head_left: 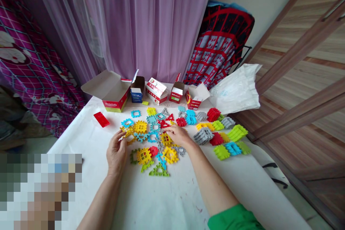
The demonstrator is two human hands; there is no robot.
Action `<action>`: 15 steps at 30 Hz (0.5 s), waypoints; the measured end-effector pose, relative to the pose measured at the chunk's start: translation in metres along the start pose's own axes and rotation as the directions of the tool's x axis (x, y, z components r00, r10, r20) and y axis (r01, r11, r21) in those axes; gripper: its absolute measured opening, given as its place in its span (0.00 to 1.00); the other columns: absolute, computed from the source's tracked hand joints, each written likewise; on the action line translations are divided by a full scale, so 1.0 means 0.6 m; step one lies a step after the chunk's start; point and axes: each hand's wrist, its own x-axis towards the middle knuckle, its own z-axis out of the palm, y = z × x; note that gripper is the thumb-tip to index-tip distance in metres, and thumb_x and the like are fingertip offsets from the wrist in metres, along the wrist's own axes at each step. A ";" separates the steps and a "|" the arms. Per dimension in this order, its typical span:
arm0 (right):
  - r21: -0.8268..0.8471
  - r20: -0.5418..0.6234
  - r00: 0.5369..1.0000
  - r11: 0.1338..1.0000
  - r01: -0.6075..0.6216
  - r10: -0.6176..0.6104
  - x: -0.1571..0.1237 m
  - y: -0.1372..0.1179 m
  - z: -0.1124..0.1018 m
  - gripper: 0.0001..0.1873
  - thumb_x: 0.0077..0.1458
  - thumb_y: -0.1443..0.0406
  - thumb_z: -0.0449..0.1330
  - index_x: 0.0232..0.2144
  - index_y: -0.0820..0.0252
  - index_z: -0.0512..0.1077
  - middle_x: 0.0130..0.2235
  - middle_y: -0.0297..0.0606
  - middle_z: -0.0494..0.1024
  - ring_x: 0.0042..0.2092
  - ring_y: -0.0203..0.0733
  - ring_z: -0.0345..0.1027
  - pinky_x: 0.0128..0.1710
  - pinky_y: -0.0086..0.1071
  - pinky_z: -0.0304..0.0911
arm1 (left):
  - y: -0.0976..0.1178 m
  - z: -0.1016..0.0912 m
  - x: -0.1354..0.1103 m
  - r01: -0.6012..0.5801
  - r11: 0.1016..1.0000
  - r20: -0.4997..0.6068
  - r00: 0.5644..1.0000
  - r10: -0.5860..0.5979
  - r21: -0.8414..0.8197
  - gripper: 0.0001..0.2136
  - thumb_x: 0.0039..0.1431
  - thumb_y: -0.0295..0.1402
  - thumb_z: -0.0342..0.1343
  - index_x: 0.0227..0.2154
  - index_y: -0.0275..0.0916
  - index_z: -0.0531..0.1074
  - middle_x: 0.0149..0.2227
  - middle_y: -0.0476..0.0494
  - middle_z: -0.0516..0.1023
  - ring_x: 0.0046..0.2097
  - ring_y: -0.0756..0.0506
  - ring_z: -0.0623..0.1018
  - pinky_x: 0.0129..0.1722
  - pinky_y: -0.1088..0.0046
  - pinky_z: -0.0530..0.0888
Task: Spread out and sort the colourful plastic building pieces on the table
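Note:
A loose heap of flat plastic interlocking building pieces in yellow, blue, red, green and grey lies mid-table. At its left edge my left hand (117,149) is curled closed, fingertips against a yellow piece (130,138); what lies inside the fingers is hidden. My right hand (178,135) reaches over the heap from the right, fingers stretched apart among red pieces (164,124) and just above a yellow square piece (166,139). Nearer me are another yellow square (144,156), a yellow ring-shaped piece (170,155) and a green triangle (159,170).
Sorted stacks, including grey squares (203,135) and lime-green squares (237,132), stand on the right. Along the back are several open cardboard boxes (115,105) and a white bag (234,91). A red tray-like piece (101,119) lies left on the white-covered table (161,201).

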 end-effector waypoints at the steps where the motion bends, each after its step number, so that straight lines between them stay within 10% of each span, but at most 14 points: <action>1: -0.026 -0.029 1.000 1.000 -0.008 0.008 -0.002 -0.001 -0.002 0.16 0.61 0.67 0.55 0.46 0.48 0.79 0.51 0.32 0.79 0.51 0.38 0.72 0.50 0.28 0.63 | 0.000 0.000 0.000 -0.005 1.000 -0.001 1.000 0.005 0.002 0.11 0.58 0.36 0.52 0.39 0.41 0.77 0.54 0.40 0.77 0.57 0.42 0.75 0.60 0.59 0.70; 15: -0.192 -0.157 0.955 0.941 -0.280 0.252 -0.080 -0.057 0.027 0.19 0.56 0.52 0.62 0.44 0.57 0.71 0.47 0.43 0.77 0.51 0.47 0.70 0.47 0.35 0.62 | 0.007 0.000 0.000 -0.014 1.000 0.024 1.000 0.013 0.022 0.12 0.58 0.34 0.51 0.41 0.41 0.76 0.55 0.41 0.77 0.58 0.42 0.75 0.62 0.60 0.68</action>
